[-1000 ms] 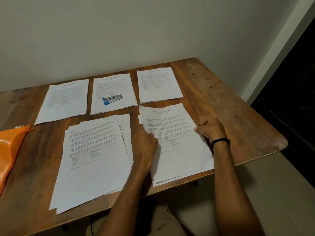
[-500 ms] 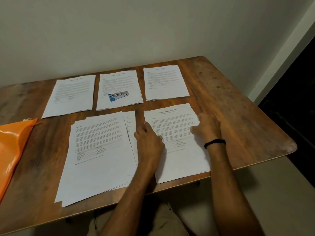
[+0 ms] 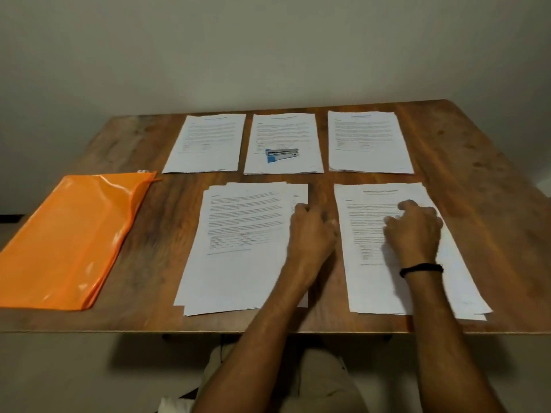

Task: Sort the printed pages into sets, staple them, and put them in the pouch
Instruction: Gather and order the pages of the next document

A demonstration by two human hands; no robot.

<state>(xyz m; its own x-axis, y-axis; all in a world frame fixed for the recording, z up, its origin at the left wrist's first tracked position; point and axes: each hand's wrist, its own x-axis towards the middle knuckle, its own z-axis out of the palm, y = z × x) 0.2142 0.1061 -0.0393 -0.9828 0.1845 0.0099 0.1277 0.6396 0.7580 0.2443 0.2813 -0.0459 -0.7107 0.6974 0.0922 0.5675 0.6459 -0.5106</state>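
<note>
Five piles of printed pages lie on the wooden table. The back row holds a left pile, a middle pile with a blue and silver stapler lying on it, and a right pile. In front are a loosely fanned left pile and a right pile. My left hand rests at the fanned pile's right edge, fingers touching the paper. My right hand rests on the right front pile with bent fingers, and grips nothing. An orange zip pouch lies flat at the left.
The table's front edge runs just below the front piles. A plain wall stands behind the table. Bare wood shows between the two front piles and along the right side. My lap is visible under the table edge.
My left hand has moved from the right pile's left edge to the fanned pile's right edge. My right hand has slid from the right pile's edge onto its top. More of the pouch shows.
</note>
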